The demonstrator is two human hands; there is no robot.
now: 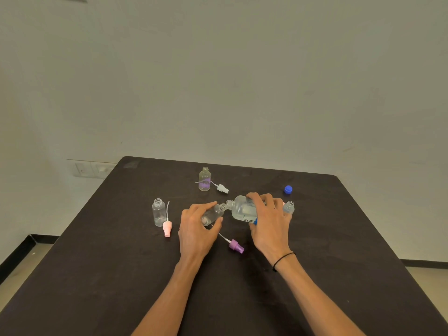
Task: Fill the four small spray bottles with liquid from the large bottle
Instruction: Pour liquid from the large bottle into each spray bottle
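Pouring setup here: right hand (pixel 269 221) has its fingers wrapped around the large bottle (pixel 242 208), tipped sideways so its mouth meets the neck of a small spray bottle (pixel 213 214) that the left hand (pixel 197 229) pinches between thumb and fingers, mid-table (pixel 121 275). Other open small bottles stand at 9 o'clock (pixel 158 213), 12 o'clock (pixel 204 179) and 3 o'clock (pixel 288 207). Blue cap (pixel 288 189) sits at 2 o'clock, purple sprayer (pixel 235 246) at 6.

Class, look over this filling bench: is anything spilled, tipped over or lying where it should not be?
No spill shows on the dark table. The two bottles being held are tilted only for pouring: the small bottle in the left hand and the large bottle in the right hand. The loose spray tops and the blue cap lie removed for filling.
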